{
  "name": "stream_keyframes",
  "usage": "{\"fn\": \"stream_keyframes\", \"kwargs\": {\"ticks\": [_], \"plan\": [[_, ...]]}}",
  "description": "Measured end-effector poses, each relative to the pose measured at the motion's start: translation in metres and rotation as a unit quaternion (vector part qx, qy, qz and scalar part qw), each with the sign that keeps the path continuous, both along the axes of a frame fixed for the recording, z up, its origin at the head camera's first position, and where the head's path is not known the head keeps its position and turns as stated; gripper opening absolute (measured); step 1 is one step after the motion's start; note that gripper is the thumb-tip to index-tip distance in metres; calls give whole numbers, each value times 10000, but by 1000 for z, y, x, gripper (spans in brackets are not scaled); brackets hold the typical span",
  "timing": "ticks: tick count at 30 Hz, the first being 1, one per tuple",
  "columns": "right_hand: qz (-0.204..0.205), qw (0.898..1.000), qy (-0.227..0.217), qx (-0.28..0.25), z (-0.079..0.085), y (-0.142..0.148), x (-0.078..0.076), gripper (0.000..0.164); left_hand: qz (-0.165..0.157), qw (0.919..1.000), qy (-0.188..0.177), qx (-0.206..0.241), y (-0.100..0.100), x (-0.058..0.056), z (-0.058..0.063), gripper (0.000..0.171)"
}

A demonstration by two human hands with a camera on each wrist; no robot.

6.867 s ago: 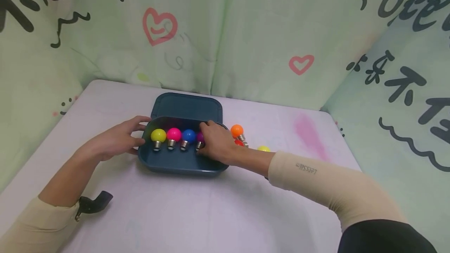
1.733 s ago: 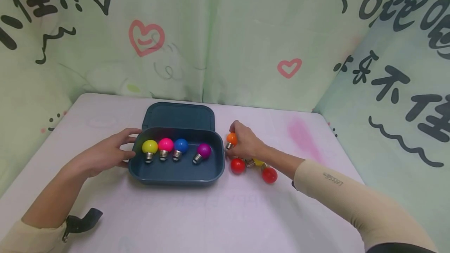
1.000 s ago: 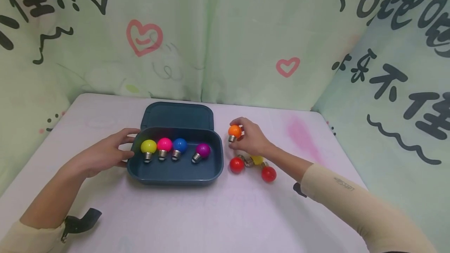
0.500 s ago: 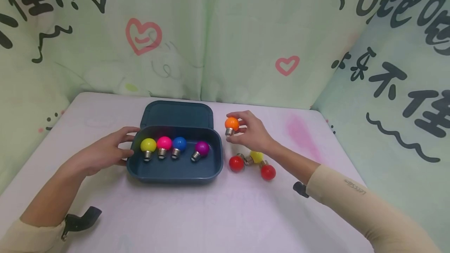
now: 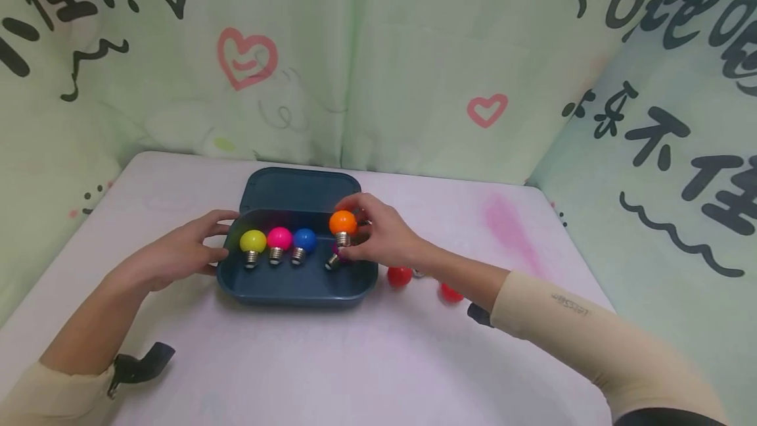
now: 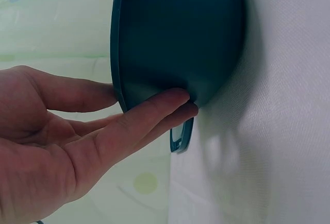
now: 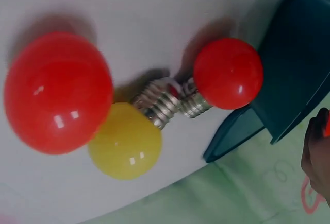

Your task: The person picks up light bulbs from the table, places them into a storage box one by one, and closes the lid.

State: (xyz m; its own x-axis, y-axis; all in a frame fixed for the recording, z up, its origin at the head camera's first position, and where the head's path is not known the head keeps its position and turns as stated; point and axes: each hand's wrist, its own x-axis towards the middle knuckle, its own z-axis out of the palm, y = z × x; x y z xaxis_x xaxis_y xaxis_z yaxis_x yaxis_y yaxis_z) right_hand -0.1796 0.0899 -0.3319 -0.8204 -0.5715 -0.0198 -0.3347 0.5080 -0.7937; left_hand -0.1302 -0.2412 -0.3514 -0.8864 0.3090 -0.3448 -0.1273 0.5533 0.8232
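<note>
In the head view my right hand [image 5: 387, 232] pinches an orange light bulb [image 5: 343, 223] over the right part of a dark blue-green box [image 5: 296, 291], its metal base pointing down. Below it, a purple bulb [image 5: 334, 260] is partly hidden by the hand. Yellow [image 5: 253, 240], pink [image 5: 279, 238] and blue [image 5: 304, 240] bulbs form a row in the left half of the box, bases toward me. My left hand [image 5: 183, 252] rests at the box's left end; in the left wrist view its extended fingers [image 6: 149, 116] lie along the outer wall, thumb at the rim.
The box's lid [image 5: 300, 188] lies behind it. Right of the box, two red bulbs [image 7: 229, 73] [image 7: 59, 92] and a yellow bulb [image 7: 125, 141] lie on the white table, partly under my right forearm. Patterned curtains [image 5: 414, 51] stand behind and at both sides.
My right hand let go of the purple bulb in the box, picked up the orange bulb from the table, raised it, and carried it left over the box. The left hand stayed at the box's end.
</note>
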Motion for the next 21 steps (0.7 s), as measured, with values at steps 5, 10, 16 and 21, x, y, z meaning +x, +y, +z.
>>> {"fn": "stream_keyframes", "kwargs": {"ticks": [5,10,16,21], "plan": [[807,9962,174,265,-6,-28,-1,62,26,10000,-29,2,-4,-1,-2,66],[1516,9866,298,526,-12,-55,-5,61,34,10000,-48,51,-6,0,0,66],[2234,9700,544,792,-19,-81,-7,63,8,9999,-61,80,-8,1,2,66],[2547,9607,673,875,-22,-95,-7,63,10,10000,-47,47,-7,0,4,65]]}}
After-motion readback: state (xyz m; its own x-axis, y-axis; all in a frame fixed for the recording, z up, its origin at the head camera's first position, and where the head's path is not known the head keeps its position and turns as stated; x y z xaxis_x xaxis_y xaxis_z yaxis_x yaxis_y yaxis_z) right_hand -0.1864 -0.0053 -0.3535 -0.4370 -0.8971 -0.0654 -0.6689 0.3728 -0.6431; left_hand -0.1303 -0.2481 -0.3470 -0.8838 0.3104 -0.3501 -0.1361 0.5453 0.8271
